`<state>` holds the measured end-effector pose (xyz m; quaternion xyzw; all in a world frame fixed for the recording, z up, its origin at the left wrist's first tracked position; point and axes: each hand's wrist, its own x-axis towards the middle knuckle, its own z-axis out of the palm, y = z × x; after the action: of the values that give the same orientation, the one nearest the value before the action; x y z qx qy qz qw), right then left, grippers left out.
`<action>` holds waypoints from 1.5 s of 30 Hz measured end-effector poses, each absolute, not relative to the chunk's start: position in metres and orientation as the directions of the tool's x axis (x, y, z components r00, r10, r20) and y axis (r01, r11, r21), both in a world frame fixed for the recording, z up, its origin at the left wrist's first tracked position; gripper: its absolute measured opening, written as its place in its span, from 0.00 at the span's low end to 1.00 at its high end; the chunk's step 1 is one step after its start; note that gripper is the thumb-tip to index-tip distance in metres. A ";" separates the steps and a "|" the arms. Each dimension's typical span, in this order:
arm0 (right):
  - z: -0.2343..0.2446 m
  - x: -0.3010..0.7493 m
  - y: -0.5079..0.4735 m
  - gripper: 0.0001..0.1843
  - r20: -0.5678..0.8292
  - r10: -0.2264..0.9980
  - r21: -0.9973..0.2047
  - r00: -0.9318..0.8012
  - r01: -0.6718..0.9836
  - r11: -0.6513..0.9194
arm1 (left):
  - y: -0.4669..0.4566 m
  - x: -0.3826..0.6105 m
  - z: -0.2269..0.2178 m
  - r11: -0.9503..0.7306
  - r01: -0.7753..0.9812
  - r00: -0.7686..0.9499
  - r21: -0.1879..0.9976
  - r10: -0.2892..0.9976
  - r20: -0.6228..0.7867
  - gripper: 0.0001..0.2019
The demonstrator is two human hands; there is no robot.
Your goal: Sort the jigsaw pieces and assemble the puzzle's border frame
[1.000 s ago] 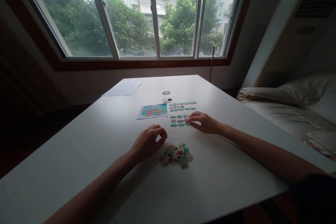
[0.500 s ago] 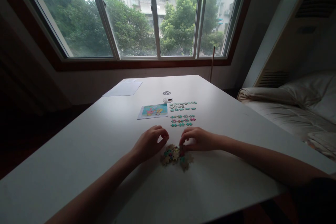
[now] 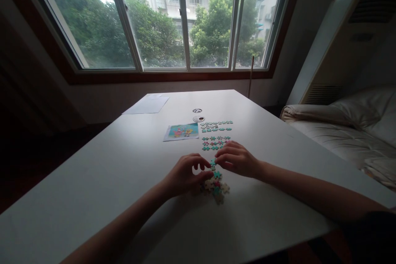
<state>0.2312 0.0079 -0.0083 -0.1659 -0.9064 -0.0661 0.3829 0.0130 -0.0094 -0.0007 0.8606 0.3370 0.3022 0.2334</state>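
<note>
Between my hands lies a loose pile of jigsaw puzzle pieces [image 3: 219,189], some showing pale backs and others teal or pink faces. My left hand [image 3: 188,173] is at the pile's left side, its fingers curved and the thumb apart from the index finger. Just beyond the pile, my right hand [image 3: 236,159] pinches at the edge of a teal puzzle piece [image 3: 213,161]; its fingertips partly hide the contact. Farther off, sorted puzzle pieces [image 3: 213,143] lie in several short rows. Left of them is a printed picture sheet [image 3: 182,131] with cartoon figures.
All of this lies on a white table [image 3: 117,165]. Behind the picture are two round table holes [image 3: 198,119], and white paper [image 3: 147,104] lies at the far left corner. A pale sofa [image 3: 328,128] stands at the right, and a window [image 3: 163,29] is ahead.
My right hand has moved up and right from the pile, beside a teal piece now seen beyond it. My left hand has shifted right and down, over the pile's left side.
</note>
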 end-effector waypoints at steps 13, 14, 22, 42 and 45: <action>-0.002 0.224 0.000 0.03 0.678 0.118 0.235 -0.726 0.366 0.901 | -0.012 0.018 0.001 -0.625 0.550 0.513 0.554 0.776 0.367 0.09; -0.002 0.223 0.000 0.03 0.675 0.117 0.237 -0.729 0.364 0.901 | -0.012 0.018 0.001 -0.626 0.550 0.512 0.552 0.775 0.369 0.09; -0.005 0.222 0.000 0.03 0.678 0.134 0.225 -0.723 0.378 0.898 | -0.014 0.019 0.002 -0.639 0.570 0.506 0.516 0.768 0.393 0.06; -0.009 0.221 0.001 0.05 0.721 0.332 0.018 -0.609 0.495 0.869 | -0.018 0.020 0.005 -0.719 0.676 0.565 0.163 0.647 0.511 0.08; -0.009 0.221 0.001 0.05 0.729 0.329 0.020 -0.600 0.500 0.866 | -0.017 0.019 0.005 -0.731 0.660 0.571 0.172 0.637 0.518 0.08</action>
<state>0.2215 0.0015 -0.0089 -0.2336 -0.8874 -0.1117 0.3815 0.0194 -0.0174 0.0046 0.8860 0.3662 0.2839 -0.0203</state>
